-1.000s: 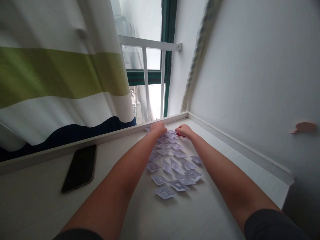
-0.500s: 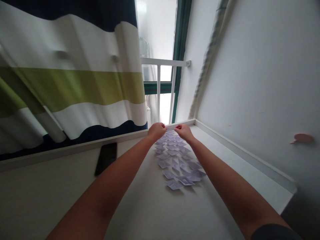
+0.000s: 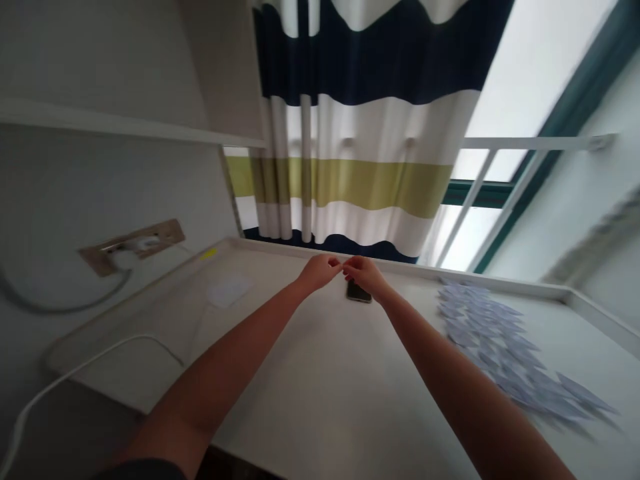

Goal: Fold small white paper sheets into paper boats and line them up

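Note:
My left hand (image 3: 321, 270) is closed in a pinch over the far middle of the white table (image 3: 310, 373). Its fingertips meet those of my right hand (image 3: 364, 272), which is pinched as well. Whatever may be between the fingers is too small to make out. Just below my right hand lies a dark phone (image 3: 359, 292), partly hidden by it. Many small folded paper boats (image 3: 485, 327) lie in crowded rows to the right of my right forearm. At the left, a pale sheet of paper (image 3: 229, 291) rests flat, blurred.
A raised rim (image 3: 410, 268) runs along the table's back, with a striped curtain (image 3: 365, 180) behind it. On the left wall is a socket panel (image 3: 135, 247) with plugs. A white cable (image 3: 100, 357) reaches over the table's left edge. White railing (image 3: 535, 143) crosses the window.
The view has swung left, so the paper boats now appear at the right. My hands have left the boats, come together and are now by the phone.

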The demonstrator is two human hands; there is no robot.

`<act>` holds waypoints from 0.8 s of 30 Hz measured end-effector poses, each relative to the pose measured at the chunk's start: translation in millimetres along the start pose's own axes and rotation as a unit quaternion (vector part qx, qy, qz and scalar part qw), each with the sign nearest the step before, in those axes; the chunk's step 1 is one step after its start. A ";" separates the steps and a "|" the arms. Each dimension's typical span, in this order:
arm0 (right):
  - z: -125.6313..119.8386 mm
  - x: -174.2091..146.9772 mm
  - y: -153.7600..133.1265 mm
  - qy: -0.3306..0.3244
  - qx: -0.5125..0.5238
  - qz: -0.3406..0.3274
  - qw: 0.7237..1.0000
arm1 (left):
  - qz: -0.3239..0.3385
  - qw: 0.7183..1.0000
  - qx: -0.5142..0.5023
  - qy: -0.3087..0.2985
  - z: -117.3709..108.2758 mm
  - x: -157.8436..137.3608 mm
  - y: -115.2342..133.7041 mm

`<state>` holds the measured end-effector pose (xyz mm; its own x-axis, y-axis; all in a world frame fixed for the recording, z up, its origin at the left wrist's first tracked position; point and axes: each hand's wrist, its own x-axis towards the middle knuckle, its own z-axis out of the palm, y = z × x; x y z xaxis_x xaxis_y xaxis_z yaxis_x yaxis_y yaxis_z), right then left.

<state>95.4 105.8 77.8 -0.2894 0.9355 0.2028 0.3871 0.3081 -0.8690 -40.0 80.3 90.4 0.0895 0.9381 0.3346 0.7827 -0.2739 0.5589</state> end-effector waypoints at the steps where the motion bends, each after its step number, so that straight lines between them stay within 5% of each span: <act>1: 21.7 2.7 -3.9 -0.021 0.002 -0.004 1.000 | -0.023 1.000 0.000 0.009 -9.8 -11.4 -15.5; 6: 116.8 8.3 -17.0 -0.107 0.001 -0.020 0.994 | -0.113 0.992 0.023 0.042 -47.3 -60.8 -85.3; 12: 193.9 16.3 -21.7 -0.157 -0.019 -0.052 0.986 | -0.165 0.984 0.042 0.050 -67.1 -93.0 -145.7; 17: 228.4 31.2 -19.3 -0.160 -0.083 -0.107 0.978 | -0.199 0.972 0.095 0.075 -72.6 -100.9 -180.9; 24: 244.6 49.8 -14.4 -0.136 -0.160 -0.152 0.966 | -0.227 0.964 0.114 0.083 -72.2 -105.9 -212.1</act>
<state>-138.7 105.6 -10.0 -0.6350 0.7265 0.2628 0.4858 0.6400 -0.5954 -260.0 23.7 -8.8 -0.3783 0.8987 0.2219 0.8348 0.2275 0.5014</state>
